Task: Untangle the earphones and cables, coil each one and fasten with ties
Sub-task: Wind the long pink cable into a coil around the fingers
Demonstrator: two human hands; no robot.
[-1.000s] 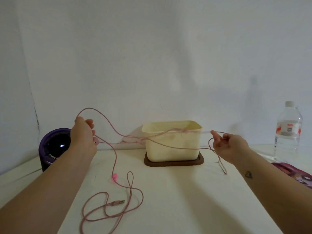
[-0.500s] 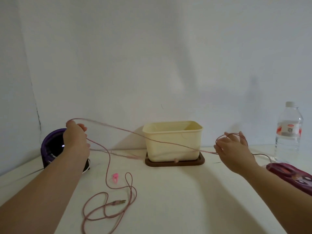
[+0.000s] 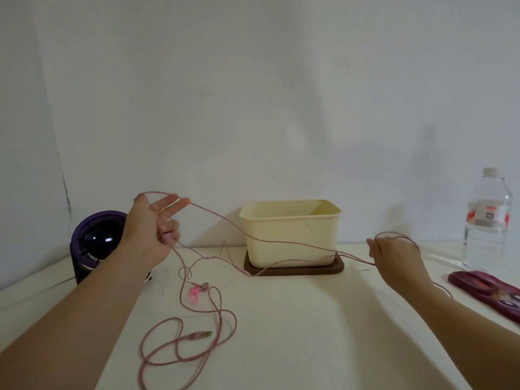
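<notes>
Earphone cable [image 3: 281, 243], pink and thin, stretched between both hands. The left hand [image 3: 152, 235] curled its lower fingers round it, with a loop draped over two straight fingers; the right hand [image 3: 394, 257] gripped the far end. Below the left grip, slack cable, an earbud [image 3: 204, 287] and the jack plug [image 3: 201, 334] lay on the pale table [image 3: 309, 347]. Coiling would likely go best with slack fed evenly and loops uncrossed. Behind the strand stood a cream tub [image 3: 289, 226], with a plain wall [image 3: 253, 80] beyond.
</notes>
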